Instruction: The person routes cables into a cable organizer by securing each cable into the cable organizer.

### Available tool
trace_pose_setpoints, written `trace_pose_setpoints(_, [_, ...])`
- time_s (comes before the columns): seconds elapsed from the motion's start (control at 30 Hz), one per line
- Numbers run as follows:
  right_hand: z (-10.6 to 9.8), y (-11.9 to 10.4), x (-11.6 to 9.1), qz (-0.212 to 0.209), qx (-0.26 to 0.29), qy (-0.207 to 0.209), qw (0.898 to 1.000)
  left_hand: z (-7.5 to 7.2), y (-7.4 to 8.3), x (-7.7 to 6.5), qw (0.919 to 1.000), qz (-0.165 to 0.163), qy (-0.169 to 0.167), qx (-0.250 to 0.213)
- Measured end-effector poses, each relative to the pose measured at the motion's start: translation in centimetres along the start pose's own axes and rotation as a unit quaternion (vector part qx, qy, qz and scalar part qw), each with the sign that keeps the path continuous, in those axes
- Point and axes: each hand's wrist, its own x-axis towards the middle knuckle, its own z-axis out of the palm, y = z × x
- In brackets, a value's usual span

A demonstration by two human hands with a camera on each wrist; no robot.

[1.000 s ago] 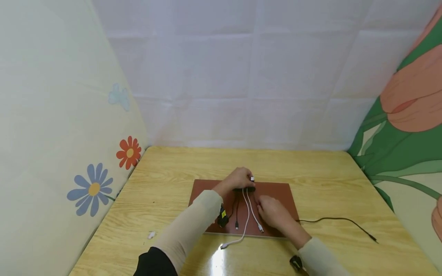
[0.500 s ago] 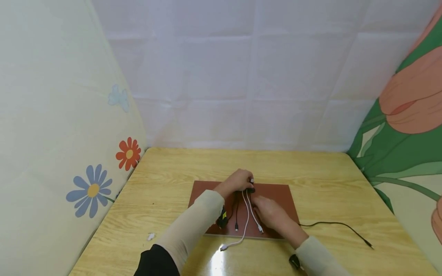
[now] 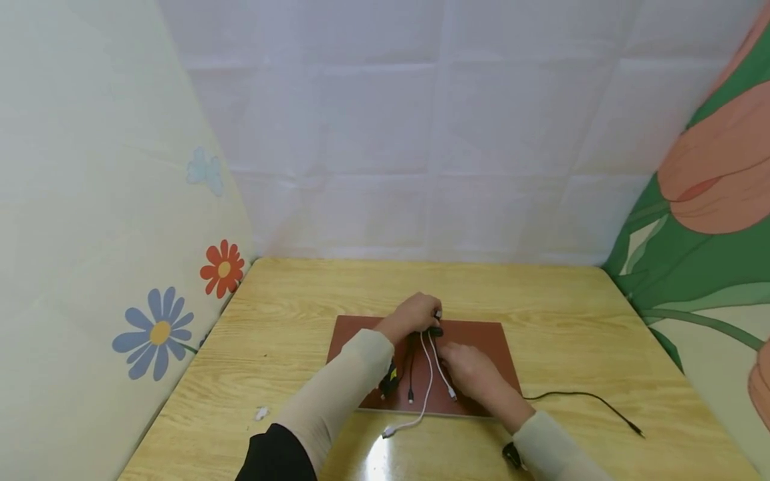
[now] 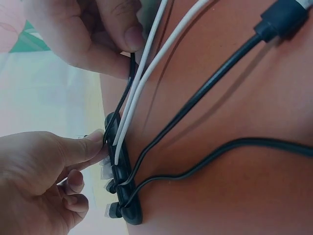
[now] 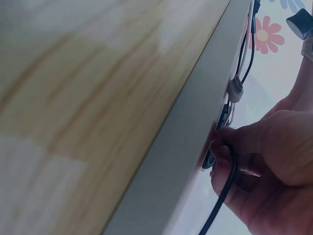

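Observation:
A black cable holder (image 4: 129,208) lies along the far edge of a reddish-brown board (image 3: 481,334). Two white cables (image 4: 146,71) and two black cables (image 4: 200,100) run through its slots. My left hand (image 4: 39,171) is at the holder's upper end in the left wrist view, thumb and forefinger pinching another thin black cable (image 4: 125,92) there. My right hand (image 5: 274,156) pinches the same cable a short way along, on the near side of the holder. The cable's loose length (image 3: 577,394) trails off the board's right side. Its end behind the holder is mostly hidden by my left fingers.
White plugs (image 3: 390,431) of one cable hang over the board's front edge onto the wooden table (image 3: 289,300). A small white piece (image 3: 261,413) lies at left. Patterned screens stand left and right, with a white sheet behind.
My right hand has shifted slightly left, closer to the holder, and the cable's free end on the right has slid left and toward me. My left hand stays nearly in place.

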Motion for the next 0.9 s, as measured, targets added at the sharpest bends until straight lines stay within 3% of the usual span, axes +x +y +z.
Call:
trace_pose_setpoints(0.37, [-0.04, -0.05, -0.29, -0.008, -0.068, -0.008, 0.998, -0.06, -0.04, 0.05, 0.9996, 0.02, -0.011, 0.019])
trace_pose_setpoints(0.67, [-0.31, 0.23, -0.67, -0.014, -0.082, -0.01, 0.996, 0.51, 0.45, 0.4, 0.9996, 0.018, -0.02, -0.012])
trace_pose_setpoints(0.9, [-0.15, 0.46, -0.59, -0.034, -0.073, -0.004, 0.997, 0.55, 0.25, 0.5, 0.9998, 0.01, -0.018, 0.006])
